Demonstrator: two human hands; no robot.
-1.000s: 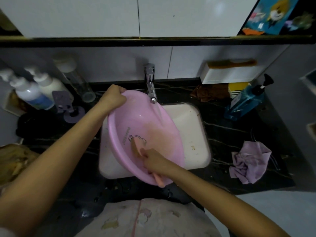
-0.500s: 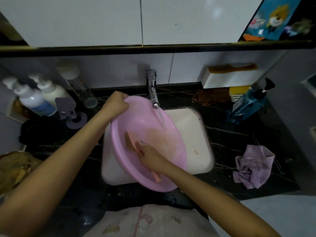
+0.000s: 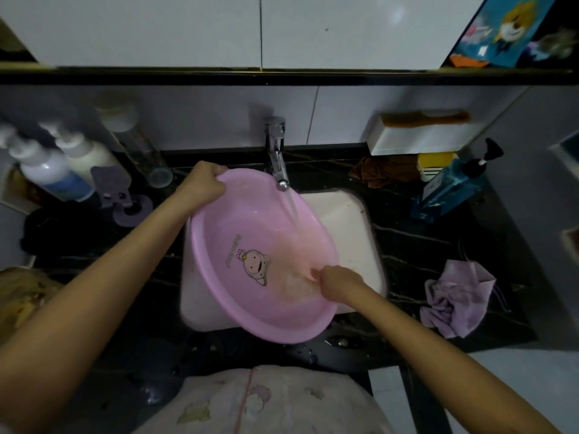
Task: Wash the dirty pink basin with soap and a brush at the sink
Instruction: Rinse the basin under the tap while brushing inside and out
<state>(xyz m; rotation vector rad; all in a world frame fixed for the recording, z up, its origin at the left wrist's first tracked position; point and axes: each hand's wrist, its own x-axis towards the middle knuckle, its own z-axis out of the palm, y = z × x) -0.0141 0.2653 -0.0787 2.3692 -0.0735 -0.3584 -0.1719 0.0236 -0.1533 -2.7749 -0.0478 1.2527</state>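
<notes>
Two hands work at one pink basin (image 3: 250,233), which lies tilted across the left part of the white sink (image 3: 344,220) in mid frame. Its lower rim overhangs the sink's near edge above the dark bench (image 3: 413,245). My left hand (image 3: 203,186) has its grip curled over the basin's upper left rim. My right hand (image 3: 340,281) sits inside the basin at lower right, fingers curled in the splash; I cannot tell what that grip holds. One tap (image 3: 275,148) pours a stream onto the basin's right wall. Bare sink shows between the basin and the sink's right edge. Left of the sink stand two white pump bottles (image 3: 50,173) and one clear bottle (image 3: 138,151). To the right lie one blue pump bottle (image 3: 451,186), one brown cloth (image 3: 385,170) and one lilac cloth (image 3: 454,299).
</notes>
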